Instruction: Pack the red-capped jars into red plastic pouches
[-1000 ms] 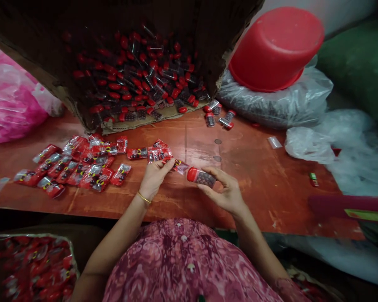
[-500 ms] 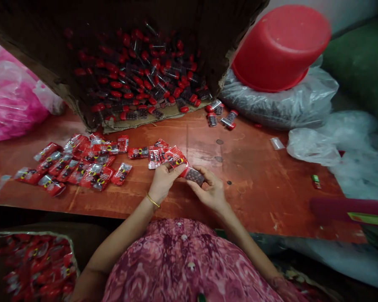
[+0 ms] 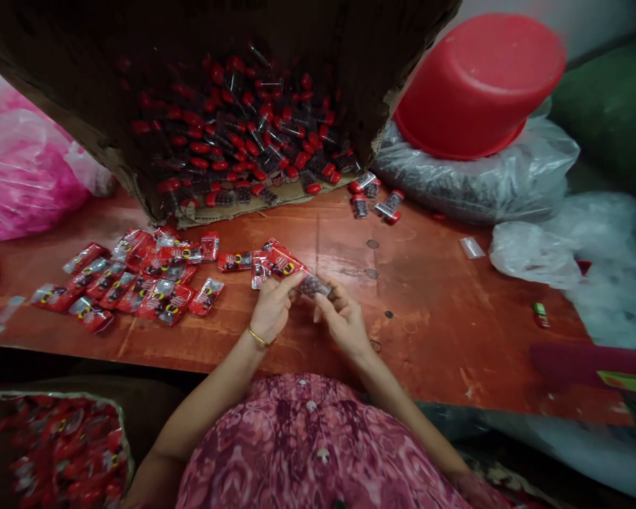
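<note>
Over the front middle of the table, both hands work on one small clear container [image 3: 314,285] of dark bead-like pieces, with a red printed wrapper [image 3: 285,263] at its left end. My left hand [image 3: 272,308], with a gold bangle at the wrist, is closed, pinching where wrapper and container meet. My right hand [image 3: 343,319] is closed on the container's right end, thumb on top. How far the container sits inside the wrapper is hard to make out. Just behind my left hand lie a few red wrappers [image 3: 259,268], and a wrapped pack [image 3: 234,261] is beside them.
Several wrapped packs [image 3: 153,283] are heaped at left. A tilted cardboard box [image 3: 121,166] at the back holds many red-capped containers, with several loose ones [image 3: 360,206] beside it. A red tub [image 3: 482,85] rests on a plastic bag [image 3: 471,180]. Another box [image 3: 121,424] is below left.
My right hand has moved left, nearer my left hand, and the container has shifted left with it. The wrapper lies a little further left. The whole view has shifted slightly.
</note>
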The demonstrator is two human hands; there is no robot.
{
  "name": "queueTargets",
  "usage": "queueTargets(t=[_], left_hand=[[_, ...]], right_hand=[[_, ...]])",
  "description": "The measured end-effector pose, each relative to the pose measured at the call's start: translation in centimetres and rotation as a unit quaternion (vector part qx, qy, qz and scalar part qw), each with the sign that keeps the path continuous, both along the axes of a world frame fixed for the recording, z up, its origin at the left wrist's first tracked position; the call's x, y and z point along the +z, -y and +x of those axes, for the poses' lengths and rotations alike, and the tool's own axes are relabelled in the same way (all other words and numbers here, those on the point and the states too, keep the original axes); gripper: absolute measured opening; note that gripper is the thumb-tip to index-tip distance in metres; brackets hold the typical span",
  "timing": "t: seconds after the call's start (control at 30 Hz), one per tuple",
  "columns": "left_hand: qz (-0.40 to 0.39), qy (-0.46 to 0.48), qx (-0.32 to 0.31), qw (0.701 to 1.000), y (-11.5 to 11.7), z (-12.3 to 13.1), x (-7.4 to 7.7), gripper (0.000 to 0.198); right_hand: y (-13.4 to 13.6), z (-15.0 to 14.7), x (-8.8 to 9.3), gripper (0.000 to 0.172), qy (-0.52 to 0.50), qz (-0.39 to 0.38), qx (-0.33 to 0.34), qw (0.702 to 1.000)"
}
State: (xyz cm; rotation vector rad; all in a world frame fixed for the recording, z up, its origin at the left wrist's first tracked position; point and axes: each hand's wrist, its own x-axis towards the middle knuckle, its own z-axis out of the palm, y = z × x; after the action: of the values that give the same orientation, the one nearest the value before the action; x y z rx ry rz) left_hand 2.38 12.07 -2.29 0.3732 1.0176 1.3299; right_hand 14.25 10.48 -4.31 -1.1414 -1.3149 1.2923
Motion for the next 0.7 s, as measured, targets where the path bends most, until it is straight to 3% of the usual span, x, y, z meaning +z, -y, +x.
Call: queueTargets(t=[0.13, 0.47, 0.7], left_hand=[[0.009, 0.015, -0.007, 1.000, 0.2, 0.4, 0.0, 0.029], [0.040, 0.006, 0.019, 0.999, -0.4, 0.2, 0.6, 0.030], [0.048, -0.066, -0.035, 0.996, 0.4, 0.6, -0.1, 0.032]], right_hand=[[0.2, -0.1, 0.4, 0.027, -0.051, -0.056, -0.033, 0.997], [0.2, -1.3, 1.4, 0.025, -0.050, -0.055, -0.058, 0.996], [0.5, -1.7, 1.1, 0.029, -0.144, -0.128, -0.045, 0.980]])
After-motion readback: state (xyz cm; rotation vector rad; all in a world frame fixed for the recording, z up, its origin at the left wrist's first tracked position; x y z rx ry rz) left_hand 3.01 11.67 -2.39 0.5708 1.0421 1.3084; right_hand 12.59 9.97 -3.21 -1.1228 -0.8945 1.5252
